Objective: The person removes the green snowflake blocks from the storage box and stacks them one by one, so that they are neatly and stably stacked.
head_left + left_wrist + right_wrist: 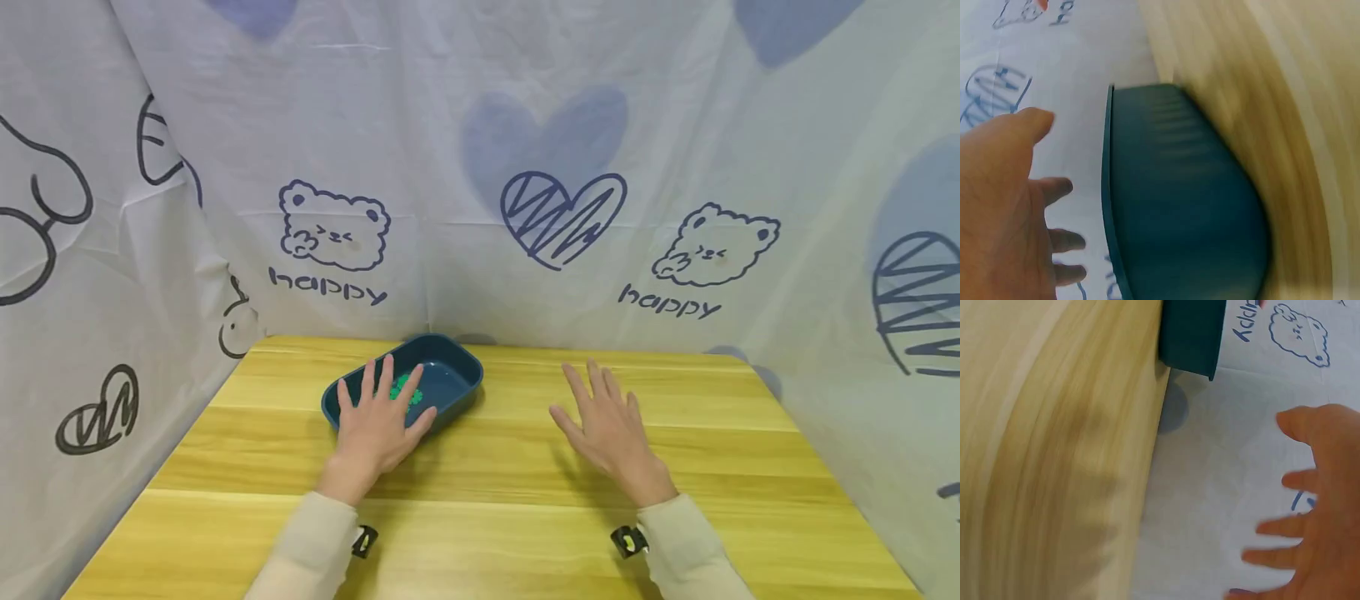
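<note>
Cream cloth covers both forearms: two sleeves [307,537] [686,542] enter over the near edge of the tabletop [487,533], each with one black wrist device [365,542] [628,542]. Two hands are present. The left hand [372,437] is above the tray, in the left half; its fingers are straight, well spread and grip nothing, and the left wrist view shows them apart from the rim. The right hand [611,429] is likewise spread, holding nothing, over bare wood toward the right edge; its shadow indicates it is raised.

One dark blue-green tray [448,383] rests near the far edge, left of its middle, set obliquely, its farther end toward the right. The raised wall presumably serves to keep its contents together. Inside lies green material [416,397]; at least one piece, full count hidden by the fingers.

Beyond the far edge hangs a printed cloth [435,108], probably a screen, bearing two bear drawings [335,225] [716,244].
</note>
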Motion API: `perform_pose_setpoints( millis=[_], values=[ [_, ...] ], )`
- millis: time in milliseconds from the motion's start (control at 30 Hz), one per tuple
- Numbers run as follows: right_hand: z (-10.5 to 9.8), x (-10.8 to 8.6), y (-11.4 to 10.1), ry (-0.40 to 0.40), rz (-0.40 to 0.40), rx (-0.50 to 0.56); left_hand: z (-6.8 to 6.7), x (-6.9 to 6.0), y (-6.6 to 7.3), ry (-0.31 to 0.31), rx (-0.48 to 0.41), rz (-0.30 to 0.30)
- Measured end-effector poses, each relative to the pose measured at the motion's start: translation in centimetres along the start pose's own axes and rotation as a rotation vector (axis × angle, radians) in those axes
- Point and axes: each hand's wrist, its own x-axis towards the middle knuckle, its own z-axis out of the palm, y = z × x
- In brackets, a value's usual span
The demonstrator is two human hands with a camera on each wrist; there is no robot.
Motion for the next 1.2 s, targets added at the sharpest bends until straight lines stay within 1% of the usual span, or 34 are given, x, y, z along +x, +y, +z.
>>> perform_pose_setpoints(
  millis=[100, 167, 233, 300, 333, 400, 500, 567, 633, 733, 833, 1033, 1100, 1200],
  values=[
    [0.2, 0.7, 0.1, 0.056, -0.094, 0.132, -0.6, -0.3, -1.6, 0.001, -0.052, 0.010],
    [0.3, 1.3, 0.0, 0.066, -0.128, 0.278, -1.3, -0.5, -2.9, 0.009, -0.081, 0.017],
    [0.4, 1.9, -0.3, 0.058, -0.130, 0.439, -1.9, -0.7, -4.4, 0.023, -0.106, 0.017],
    [0.5, 2.5, -0.7, 0.044, -0.115, 0.573, -2.3, -0.8, -6.1, 0.024, -0.147, 0.007],
    [0.6, 2.8, -1.1, 0.036, -0.105, 0.626, -2.4, -0.8, -7.0, 0.021, -0.173, 0.002],
    [0.7, 3.5, -1.8, 0.018, -0.096, 0.686, -2.4, -0.8, -8.7, 0.021, -0.236, 0.000],
    [1.1, 4.5, -3.2, -0.024, -0.117, 0.732, -2.0, -0.8, -10.9, 0.026, -0.357, 0.017],
    [1.6, 5.1, -4.1, -0.044, -0.144, 0.755, -1.7, -0.9, -11.8, 0.028, -0.433, 0.024],
    [2.2, 5.7, -5.0, -0.061, -0.171, 0.770, -1.3, -1.1, -12.4, 0.008, -0.515, 0.007],
    [3.3, 6.5, -6.2, -0.083, -0.206, 0.768, -0.8, -1.3, -12.8, -0.038, -0.620, -0.039],
    [4.1, 7.1, -7.5, -0.110, -0.242, 0.754, -0.4, -1.4, -13.1, -0.072, -0.715, -0.070],
    [5.0, 8.2, -9.9, -0.102, -0.302, 0.697, 0.5, -1.4, -13.6, -0.089, -0.938, -0.094],
    [5.3, 8.6, -10.5, -0.106, -0.314, 0.688, 0.6, -1.5, -13.7, -0.090, -0.987, -0.098],
    [5.7, 9.3, -11.5, -0.122, -0.329, 0.684, 0.8, -1.8, -13.7, -0.079, -1.023, -0.098]
  ],
)
